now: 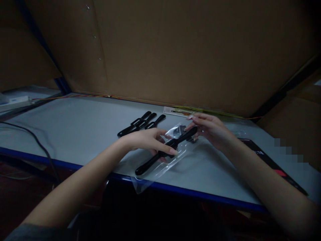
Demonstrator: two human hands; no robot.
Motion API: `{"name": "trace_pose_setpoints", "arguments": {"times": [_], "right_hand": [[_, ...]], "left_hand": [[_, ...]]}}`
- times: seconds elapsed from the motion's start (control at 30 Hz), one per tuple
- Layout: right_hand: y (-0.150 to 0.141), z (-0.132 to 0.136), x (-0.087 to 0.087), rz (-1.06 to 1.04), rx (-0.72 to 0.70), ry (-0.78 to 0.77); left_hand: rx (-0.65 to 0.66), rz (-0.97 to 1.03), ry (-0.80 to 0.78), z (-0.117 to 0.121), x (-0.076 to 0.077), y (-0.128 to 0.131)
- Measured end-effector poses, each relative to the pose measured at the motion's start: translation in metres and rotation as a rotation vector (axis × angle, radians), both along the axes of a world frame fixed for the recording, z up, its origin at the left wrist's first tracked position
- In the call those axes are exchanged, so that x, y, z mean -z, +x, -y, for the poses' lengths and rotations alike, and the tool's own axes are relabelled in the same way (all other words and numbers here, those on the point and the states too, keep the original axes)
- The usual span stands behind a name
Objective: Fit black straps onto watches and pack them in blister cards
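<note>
A black spokeshave (pixel 148 164), with two long handles and a wider middle, lies slantwise above the front of the table. My left hand (pixel 152 140) is closed around its middle, thumb on top. A clear plastic bag (pixel 163 171) lies along the spokeshave and hangs past the table edge; whether the tool is inside it I cannot tell. At the spokeshave's far end, my right hand (pixel 208 129) has its fingers bent in a pinch by the bag. Between the hands, a small grey piece in shiny clear wrap (pixel 177 130) shows. Several more black spokeshaves (pixel 136 124) lie behind my left hand.
A printed card (pixel 170 110) and yellowish packaging (pixel 198 109) lie along the cardboard wall (pixel 175 53). Beyond my right forearm is a dark flat item (pixel 276 169) with a red patch. A black cable (pixel 37 138) crosses the table's left side; a blue edge (pixel 190 193) borders the front.
</note>
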State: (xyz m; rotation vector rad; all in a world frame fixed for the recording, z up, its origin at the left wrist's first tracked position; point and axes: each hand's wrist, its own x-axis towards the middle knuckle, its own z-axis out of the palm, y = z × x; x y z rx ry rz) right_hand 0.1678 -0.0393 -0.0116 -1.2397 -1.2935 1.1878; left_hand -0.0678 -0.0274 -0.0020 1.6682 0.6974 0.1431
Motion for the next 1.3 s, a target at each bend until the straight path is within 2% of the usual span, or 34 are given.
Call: {"name": "trace_pose_setpoints", "arguments": {"times": [0.1,0.3,0.33,0.4,0.47,0.5,0.57,0.63,0.77,0.87,0.97,1.13,1.3], "right_hand": [[0.000,0.001,-0.001,0.001,-0.003,-0.016],[0.002,0.002,-0.006,0.082,0.019,0.008],[0.005,0.002,-0.007,0.126,0.041,0.063],[0.010,0.003,-0.011,0.302,0.176,0.267],[0.016,0.004,-0.014,0.603,0.317,0.529],[0.018,0.006,-0.015,0.772,0.325,0.644],[0.018,0.008,-0.015,1.057,0.206,0.798],[0.014,0.011,-0.012,1.221,0.041,0.865],[0.000,0.015,-0.004,1.346,-0.139,0.887],[-0.010,0.019,-0.003,1.403,-0.233,0.897],[-0.016,0.021,-0.006,1.450,-0.301,0.878],[-0.015,0.018,-0.009,1.469,-0.348,0.845],[-0.004,0.019,-0.018,1.447,-0.273,0.990]], "left_hand": [[0.060,0.075,-0.196,-0.005,0.002,0.000],[0.065,0.087,-0.260,-0.010,-0.001,0.005],[0.054,0.077,-0.258,-0.012,-0.001,0.007],[0.023,0.070,-0.252,-0.017,0.000,0.013],[-0.013,0.092,-0.249,-0.023,0.002,0.019],[-0.031,0.112,-0.249,-0.025,0.003,0.021],[-0.055,0.149,-0.254,-0.029,0.005,0.025],[-0.060,0.166,-0.272,-0.030,0.007,0.026],[-0.037,0.149,-0.318,-0.023,0.010,0.027],[0.036,0.098,-0.309,-0.018,0.011,0.027],[0.089,0.054,-0.309,-0.017,0.012,0.026],[0.048,0.087,-0.370,-0.019,0.017,0.027],[-0.021,0.091,-0.398,-0.025,0.020,0.025]]}}
